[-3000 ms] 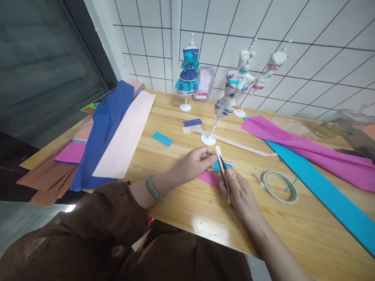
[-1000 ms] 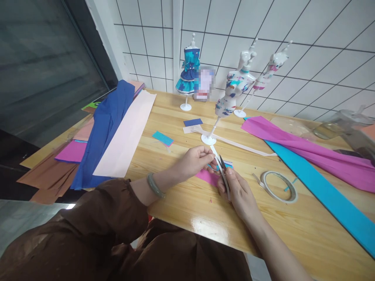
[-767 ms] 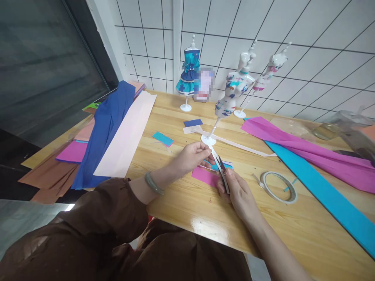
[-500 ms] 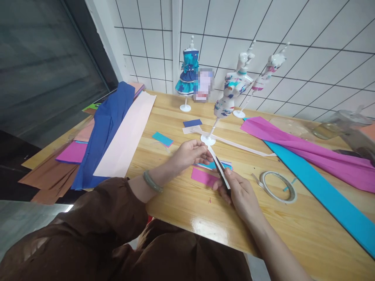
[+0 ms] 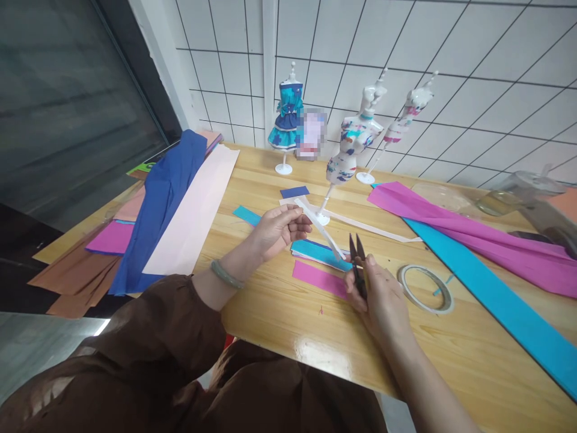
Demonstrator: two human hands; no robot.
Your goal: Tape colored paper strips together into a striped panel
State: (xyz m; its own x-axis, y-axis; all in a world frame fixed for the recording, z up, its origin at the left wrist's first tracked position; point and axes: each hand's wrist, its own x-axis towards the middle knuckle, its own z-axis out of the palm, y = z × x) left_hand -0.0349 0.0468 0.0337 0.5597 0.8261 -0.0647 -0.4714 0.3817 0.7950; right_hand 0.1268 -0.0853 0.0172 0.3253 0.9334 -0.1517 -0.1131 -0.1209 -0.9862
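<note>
My left hand (image 5: 285, 228) pinches one end of a narrow white strip (image 5: 321, 227), which slants down to the right. In my right hand (image 5: 383, 294) are dark scissors (image 5: 357, 264), blades slightly apart and pointing away from me. The strip's lower end lies by the right fingertips; whether they touch it I cannot tell. Below the strip rest a stack of blue paper pieces (image 5: 320, 254) and a magenta piece (image 5: 319, 279). Just beyond stands a paint-smeared mini mannequin (image 5: 356, 135) on a white base, with a long pale strip (image 5: 374, 228) running right from it.
A roll of tape (image 5: 426, 290) lies right of my right hand. Long magenta paper (image 5: 451, 222) and blue paper (image 5: 487, 300) cross the right side. Folded sheets, among them dark blue paper (image 5: 166, 204), cover the left. A dressed mannequin (image 5: 288, 117) and another mannequin (image 5: 399, 129) stand by the tiled wall.
My left hand has moved slightly up and left with the strip. The scissors, earlier along the strip, are now turned upward with blades parted, and my right hand has shifted right.
</note>
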